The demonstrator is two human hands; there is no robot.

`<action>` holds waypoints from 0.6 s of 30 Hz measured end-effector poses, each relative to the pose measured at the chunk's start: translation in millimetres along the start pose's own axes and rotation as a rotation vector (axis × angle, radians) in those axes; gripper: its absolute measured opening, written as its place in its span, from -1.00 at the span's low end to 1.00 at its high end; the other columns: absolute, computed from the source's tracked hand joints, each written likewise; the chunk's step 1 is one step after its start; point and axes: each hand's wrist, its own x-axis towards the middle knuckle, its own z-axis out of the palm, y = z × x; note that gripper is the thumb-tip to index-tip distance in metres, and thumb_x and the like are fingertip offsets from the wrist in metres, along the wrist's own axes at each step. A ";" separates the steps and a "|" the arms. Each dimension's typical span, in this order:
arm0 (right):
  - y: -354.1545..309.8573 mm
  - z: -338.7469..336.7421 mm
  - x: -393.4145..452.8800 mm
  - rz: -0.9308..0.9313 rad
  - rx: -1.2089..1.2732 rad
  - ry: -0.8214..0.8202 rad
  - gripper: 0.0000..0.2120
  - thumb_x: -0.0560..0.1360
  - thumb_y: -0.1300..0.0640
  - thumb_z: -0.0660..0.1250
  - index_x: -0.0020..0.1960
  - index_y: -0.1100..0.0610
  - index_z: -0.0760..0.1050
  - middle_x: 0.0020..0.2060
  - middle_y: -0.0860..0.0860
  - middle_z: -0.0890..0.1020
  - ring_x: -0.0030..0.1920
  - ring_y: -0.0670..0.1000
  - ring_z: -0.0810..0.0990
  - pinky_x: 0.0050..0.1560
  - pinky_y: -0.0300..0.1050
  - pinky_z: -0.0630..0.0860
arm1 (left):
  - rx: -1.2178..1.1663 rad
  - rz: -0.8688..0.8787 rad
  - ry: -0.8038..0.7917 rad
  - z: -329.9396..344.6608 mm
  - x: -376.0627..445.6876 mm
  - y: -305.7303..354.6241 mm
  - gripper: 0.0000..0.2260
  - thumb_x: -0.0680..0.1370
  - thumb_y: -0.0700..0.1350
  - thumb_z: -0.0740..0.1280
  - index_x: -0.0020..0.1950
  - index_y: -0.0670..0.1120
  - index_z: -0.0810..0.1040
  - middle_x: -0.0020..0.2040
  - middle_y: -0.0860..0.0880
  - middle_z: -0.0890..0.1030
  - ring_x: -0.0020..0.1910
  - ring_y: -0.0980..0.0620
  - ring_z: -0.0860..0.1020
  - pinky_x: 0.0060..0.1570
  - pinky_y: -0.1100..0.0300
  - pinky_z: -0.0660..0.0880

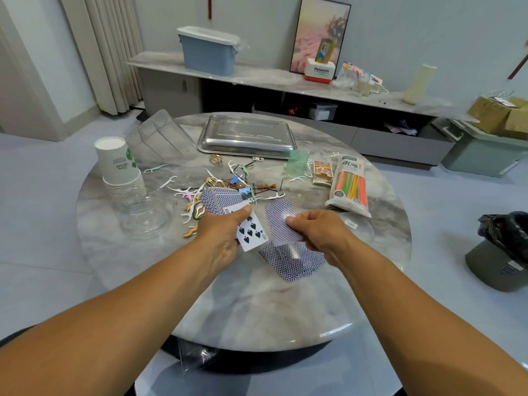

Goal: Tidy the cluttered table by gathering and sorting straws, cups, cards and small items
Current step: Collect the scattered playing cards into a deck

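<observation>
Left hand (221, 232) gripping a face-up ten of spades card (253, 228) together with a fan of blue-backed playing cards (215, 200), thumb pressing on top. Right hand (317, 231) pinching a single face-down blue-patterned card (278, 221) above a loose pile of face-down cards (291, 260) lying on the round grey marble table (257, 310), all sitting near the table's middle.
</observation>
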 end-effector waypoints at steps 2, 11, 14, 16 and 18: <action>9.4 -12.3 5.8 0.009 -0.172 0.064 -0.81 0.44 0.15 0.57 -0.13 0.26 0.64 -0.33 0.04 0.66 -0.30 -0.03 0.59 -0.30 -0.17 0.53 | -0.037 0.001 0.041 -4.4 5.0 3.8 -0.70 0.47 -0.36 0.49 0.17 -0.22 0.58 0.01 -0.18 0.70 -0.11 -0.14 0.69 -0.02 -0.19 0.63; 1.0 11.1 -4.2 0.018 -0.020 -0.042 -0.52 0.47 -0.29 0.42 0.11 0.10 0.61 -0.12 -0.01 0.73 -0.24 -0.04 0.68 -0.28 -0.14 0.55 | -0.020 -0.146 -0.151 0.2 -3.2 1.4 -0.86 0.56 -0.36 0.31 0.12 -0.29 0.52 0.04 -0.27 0.65 0.00 -0.20 0.65 -0.04 -0.12 0.63; -3.1 23.0 -11.7 0.077 0.010 -0.231 -0.71 0.42 -0.01 0.58 -0.05 0.18 0.62 -0.30 0.07 0.70 -0.48 -0.06 0.51 -0.48 -0.24 0.39 | 0.030 -0.107 -0.156 1.5 -3.5 -0.4 -0.81 0.54 -0.46 0.30 0.15 -0.38 0.53 0.09 -0.34 0.64 -0.05 -0.24 0.68 -0.12 -0.07 0.67; -1.7 23.3 -10.0 0.039 0.047 -0.137 -0.82 0.46 0.12 0.56 -0.10 0.18 0.60 -0.32 0.10 0.68 -0.51 -0.06 0.48 -0.52 -0.23 0.37 | 0.035 -0.101 -0.144 -1.2 -3.5 -0.9 -0.79 0.52 -0.43 0.39 0.15 -0.36 0.56 0.01 -0.30 0.69 -0.15 -0.23 0.71 -0.22 -0.09 0.68; -1.7 15.7 -5.5 -0.087 -0.038 0.083 -0.85 0.53 0.11 0.48 -0.12 0.16 0.58 -0.26 0.06 0.68 -0.37 -0.01 0.60 -0.40 -0.14 0.50 | 0.004 -0.114 -0.152 -3.3 -5.0 1.4 -0.77 0.51 -0.35 0.44 0.16 -0.33 0.58 -0.07 -0.24 0.70 -0.20 -0.15 0.71 -0.25 -0.03 0.66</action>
